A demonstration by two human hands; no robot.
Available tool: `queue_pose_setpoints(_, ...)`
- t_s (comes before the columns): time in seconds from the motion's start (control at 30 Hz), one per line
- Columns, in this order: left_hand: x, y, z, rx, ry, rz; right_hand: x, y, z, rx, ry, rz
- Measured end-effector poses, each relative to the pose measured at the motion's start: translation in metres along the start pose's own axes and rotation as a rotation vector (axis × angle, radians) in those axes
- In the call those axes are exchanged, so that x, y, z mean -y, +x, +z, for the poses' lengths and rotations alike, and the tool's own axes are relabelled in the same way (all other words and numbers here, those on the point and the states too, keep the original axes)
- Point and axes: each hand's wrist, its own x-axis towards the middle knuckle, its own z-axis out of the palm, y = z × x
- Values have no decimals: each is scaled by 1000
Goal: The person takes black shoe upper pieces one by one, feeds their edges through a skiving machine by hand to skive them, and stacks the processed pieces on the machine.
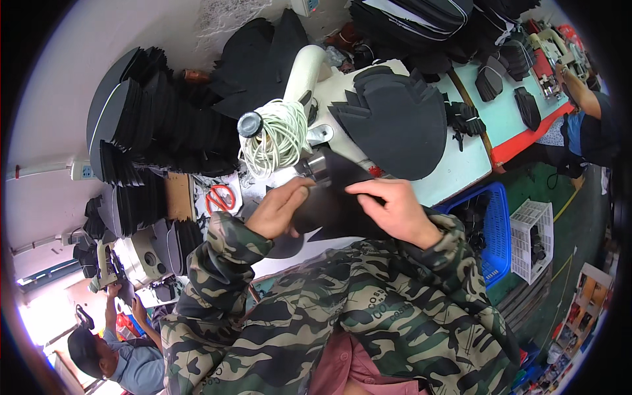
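Observation:
A black flat piece of material (336,204) lies against the metal head of a white machine (315,164). My left hand (280,209) pinches its left edge right beside the metal part. My right hand (395,207) presses on the piece's right side with fingers curled over its top edge. Both forearms wear camouflage sleeves. A fan of black cut pieces (395,125) rests on the white table (454,171) just behind my right hand. A coil of white cord (276,138) hangs on the machine above my left hand.
Tall stacks of black pieces (151,131) stand at the left, with red-handled scissors (220,196) beside them. A blue crate (490,230) and a white crate (533,240) sit on the floor at right. Other people work at lower left and upper right.

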Motion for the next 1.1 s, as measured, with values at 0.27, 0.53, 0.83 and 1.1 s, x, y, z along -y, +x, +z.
queue_pose_setpoints(0.27,12,1,-9,140,-152,-285,-9,-10,2,-450,-83,75)
queue_pose_setpoints(0.53,0,31,0,-298,27,-179,10,21,11,-372,-81,-34)
queue_pose_setpoints(0.83,36,13,-23,-272,-89,-201,30,18,-35,-20,109,101)
queue_pose_setpoints(1.1,14,13,-11,-222,-40,-226,6,28,3,-59,-130,-2)
